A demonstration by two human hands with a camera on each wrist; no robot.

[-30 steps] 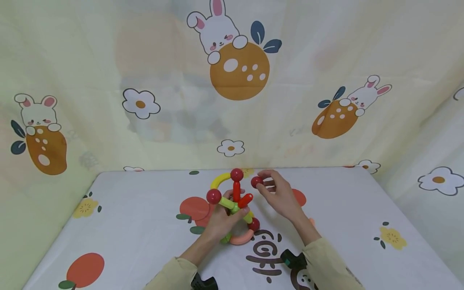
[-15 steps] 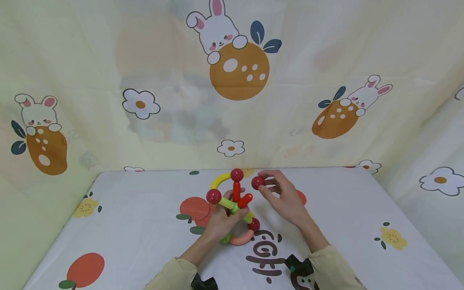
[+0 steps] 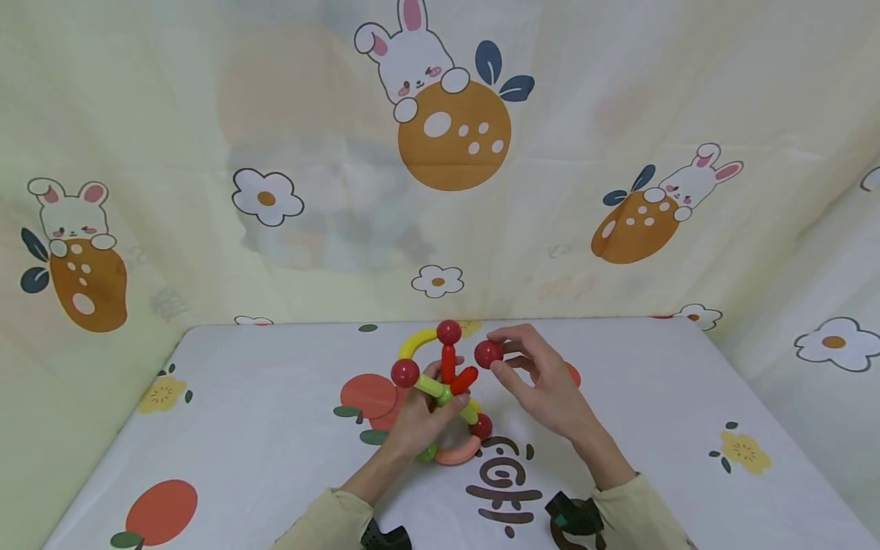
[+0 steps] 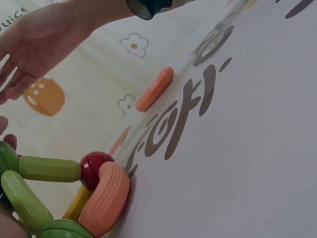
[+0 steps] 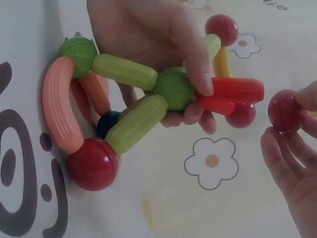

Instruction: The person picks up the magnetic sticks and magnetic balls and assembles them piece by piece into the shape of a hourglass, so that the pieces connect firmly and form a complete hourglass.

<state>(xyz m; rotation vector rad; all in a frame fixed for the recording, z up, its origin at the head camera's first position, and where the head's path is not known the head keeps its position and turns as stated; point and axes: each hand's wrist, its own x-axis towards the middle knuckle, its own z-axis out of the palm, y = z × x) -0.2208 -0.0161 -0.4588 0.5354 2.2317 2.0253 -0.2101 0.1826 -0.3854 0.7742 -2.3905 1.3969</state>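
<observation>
A toy frame of balls and rods [image 3: 431, 386] stands on the table, with light-green, red, yellow and salmon rods joined by red and green balls. My left hand [image 3: 415, 420] grips it around the middle, thumb near a green ball [image 5: 175, 89]. From that ball a red rod [image 5: 240, 90] juts out with a free end. My right hand [image 3: 546, 382] pinches a loose red ball [image 5: 285, 111] between thumb and fingers. This ball is a short gap away from the red rod's tip. A dark ball [image 5: 106, 124] shows low inside the frame.
A loose salmon rod [image 4: 155, 89] lies on the table, hidden behind my right forearm in the head view. The white tablecloth [image 3: 275, 458] bears printed fruit and lettering. A printed curtain [image 3: 316, 153] hangs behind the table.
My right hand has shifted slightly down with the red ball, and its wrist has swung to the right. The left hand and the toy frame stay in place.
</observation>
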